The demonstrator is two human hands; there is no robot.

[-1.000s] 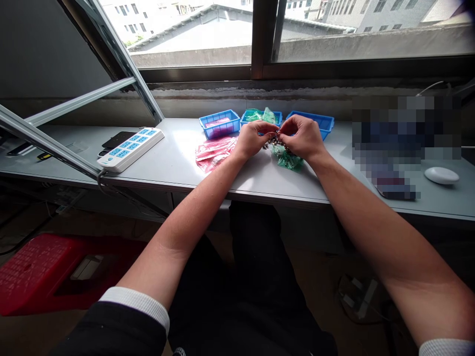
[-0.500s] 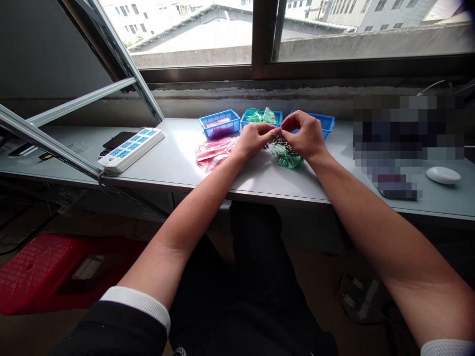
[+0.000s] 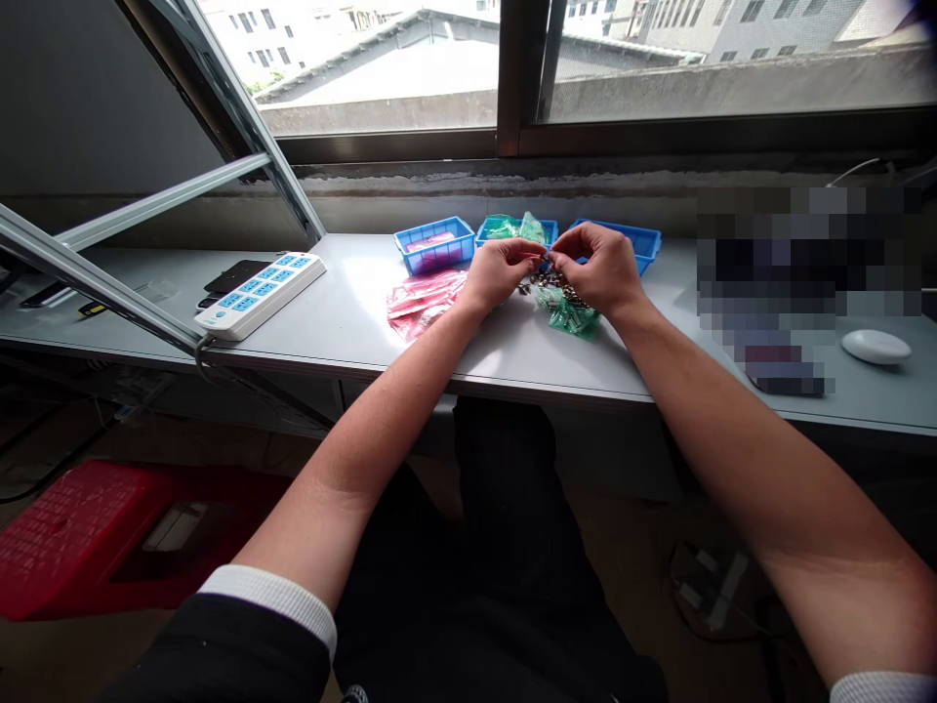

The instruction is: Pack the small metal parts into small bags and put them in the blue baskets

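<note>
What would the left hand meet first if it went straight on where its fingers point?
Most likely the right hand, fingertips first, just ahead; depth is unclear there, and any tiny piece between them is too small to make out.

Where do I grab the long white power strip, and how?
Best around the middle of the white power strip, I think, reaching from above with fingers on both long sides. It lies flat and is long and narrow, with a cord by its near end.
</note>
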